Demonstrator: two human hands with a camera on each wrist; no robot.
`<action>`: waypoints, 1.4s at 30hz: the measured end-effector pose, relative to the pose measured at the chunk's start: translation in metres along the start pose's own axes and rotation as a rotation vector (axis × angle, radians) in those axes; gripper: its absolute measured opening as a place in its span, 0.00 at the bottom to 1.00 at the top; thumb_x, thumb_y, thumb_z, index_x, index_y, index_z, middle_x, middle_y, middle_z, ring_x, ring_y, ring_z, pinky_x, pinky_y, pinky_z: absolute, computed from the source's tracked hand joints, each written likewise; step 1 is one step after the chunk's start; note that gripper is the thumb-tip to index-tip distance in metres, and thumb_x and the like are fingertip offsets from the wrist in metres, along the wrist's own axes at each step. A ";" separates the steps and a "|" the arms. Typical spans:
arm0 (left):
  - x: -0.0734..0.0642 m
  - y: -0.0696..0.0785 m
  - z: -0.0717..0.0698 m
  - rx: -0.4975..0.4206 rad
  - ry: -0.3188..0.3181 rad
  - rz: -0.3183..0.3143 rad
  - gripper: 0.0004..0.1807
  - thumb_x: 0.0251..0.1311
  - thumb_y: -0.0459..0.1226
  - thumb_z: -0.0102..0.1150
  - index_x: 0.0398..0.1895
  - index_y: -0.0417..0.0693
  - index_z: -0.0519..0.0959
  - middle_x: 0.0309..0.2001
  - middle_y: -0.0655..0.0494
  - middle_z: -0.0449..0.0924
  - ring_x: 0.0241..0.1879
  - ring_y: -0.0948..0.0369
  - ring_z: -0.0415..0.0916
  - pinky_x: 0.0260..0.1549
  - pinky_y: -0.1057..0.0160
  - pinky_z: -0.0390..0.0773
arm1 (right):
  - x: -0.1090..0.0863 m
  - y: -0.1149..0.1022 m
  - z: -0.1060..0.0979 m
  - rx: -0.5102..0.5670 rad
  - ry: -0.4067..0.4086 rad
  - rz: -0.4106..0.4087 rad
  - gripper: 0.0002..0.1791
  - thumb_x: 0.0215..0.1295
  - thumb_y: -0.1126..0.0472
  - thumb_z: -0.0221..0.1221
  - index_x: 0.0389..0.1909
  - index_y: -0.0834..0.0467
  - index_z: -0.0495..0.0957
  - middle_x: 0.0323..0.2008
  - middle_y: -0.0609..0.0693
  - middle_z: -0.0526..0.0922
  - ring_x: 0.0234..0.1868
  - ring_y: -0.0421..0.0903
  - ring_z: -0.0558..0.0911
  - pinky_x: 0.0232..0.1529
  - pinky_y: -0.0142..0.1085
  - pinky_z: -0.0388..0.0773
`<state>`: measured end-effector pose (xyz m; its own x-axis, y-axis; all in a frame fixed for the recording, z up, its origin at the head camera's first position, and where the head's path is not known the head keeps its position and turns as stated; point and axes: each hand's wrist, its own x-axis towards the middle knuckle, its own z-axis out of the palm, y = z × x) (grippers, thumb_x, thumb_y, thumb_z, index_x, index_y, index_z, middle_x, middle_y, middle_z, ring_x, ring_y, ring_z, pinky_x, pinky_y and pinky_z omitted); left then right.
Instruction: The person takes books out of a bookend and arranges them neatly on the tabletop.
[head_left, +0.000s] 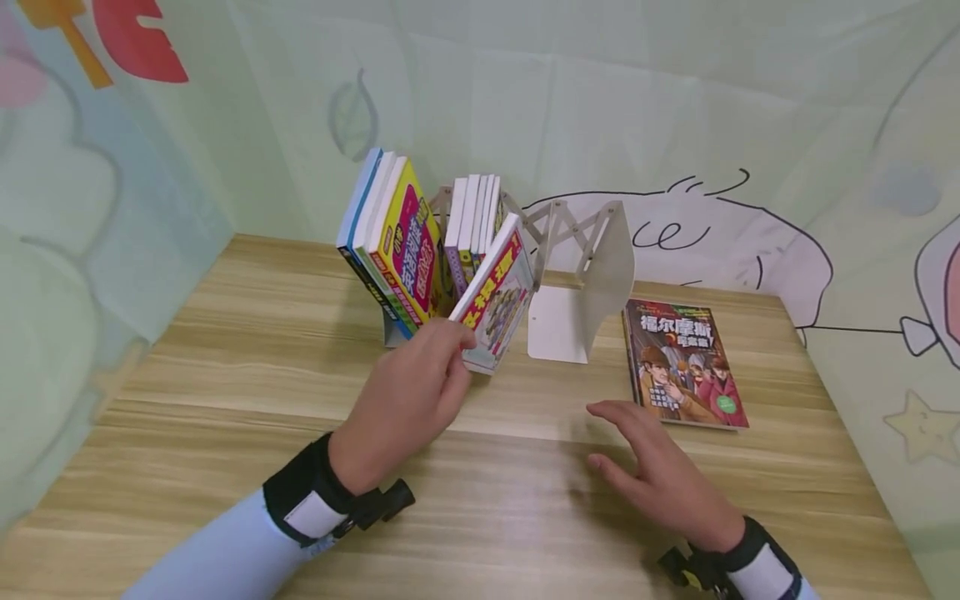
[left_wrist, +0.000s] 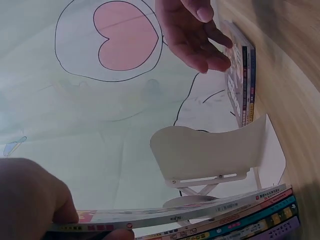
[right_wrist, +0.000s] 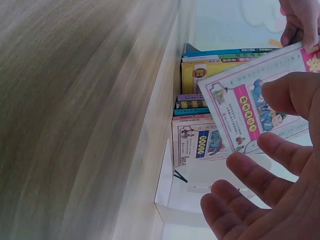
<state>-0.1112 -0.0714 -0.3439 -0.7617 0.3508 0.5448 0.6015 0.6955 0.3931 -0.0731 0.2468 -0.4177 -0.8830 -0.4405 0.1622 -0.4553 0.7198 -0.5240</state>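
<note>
My left hand (head_left: pixel 408 396) pinches a thin white picture-covered book (head_left: pixel 498 304) by its edge, thumb on one side and fingers on the other. The book is tilted in front of the white-spined books (head_left: pixel 472 208) in a folding metal book rack (head_left: pixel 611 267). In the right wrist view, the held book (right_wrist: pixel 260 102) shows its illustrated cover. My right hand (head_left: pixel 660 475) is held over the table, fingers apart and holding nothing. Nearest to it lies a short stack of books, a comic-style cover (head_left: pixel 686 358) on top.
Taller books, the outermost with a yellow cover (head_left: pixel 412 242), lean left in the rack's left end. The rack's right section shows a bare white base plate (head_left: pixel 558 325). Behind the wooden table (head_left: pixel 262 392) hangs a printed cloth backdrop (head_left: pixel 465 100).
</note>
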 end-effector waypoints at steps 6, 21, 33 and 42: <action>-0.008 0.006 -0.010 0.021 -0.027 0.001 0.10 0.61 0.28 0.55 0.45 0.42 0.75 0.38 0.50 0.79 0.30 0.63 0.73 0.19 0.71 0.73 | 0.000 -0.001 0.000 0.008 -0.005 0.014 0.32 0.65 0.58 0.66 0.69 0.53 0.67 0.66 0.50 0.72 0.67 0.50 0.68 0.64 0.55 0.71; -0.022 0.016 -0.017 -0.108 -0.096 0.088 0.09 0.58 0.27 0.56 0.40 0.45 0.76 0.38 0.55 0.82 0.31 0.67 0.77 0.26 0.70 0.79 | 0.001 -0.003 -0.001 0.038 0.024 0.045 0.37 0.65 0.58 0.67 0.72 0.52 0.61 0.68 0.53 0.67 0.67 0.51 0.68 0.63 0.53 0.72; -0.030 0.020 -0.011 -0.227 -0.196 0.326 0.14 0.54 0.26 0.58 0.42 0.48 0.74 0.44 0.54 0.83 0.39 0.64 0.80 0.33 0.68 0.84 | 0.004 -0.004 -0.004 0.104 0.210 0.090 0.45 0.59 0.66 0.69 0.74 0.57 0.57 0.68 0.56 0.68 0.68 0.52 0.68 0.66 0.38 0.68; -0.033 0.023 -0.011 -0.262 -0.238 0.385 0.16 0.54 0.26 0.61 0.43 0.51 0.73 0.41 0.58 0.82 0.31 0.69 0.74 0.30 0.75 0.78 | 0.007 -0.007 -0.007 0.170 0.119 0.145 0.16 0.72 0.58 0.60 0.58 0.50 0.71 0.53 0.45 0.80 0.60 0.46 0.76 0.60 0.55 0.74</action>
<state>-0.0693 -0.0735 -0.3449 -0.4888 0.7045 0.5146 0.8656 0.3184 0.3864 -0.0767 0.2419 -0.4069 -0.9494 -0.2657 0.1675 -0.3064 0.6658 -0.6803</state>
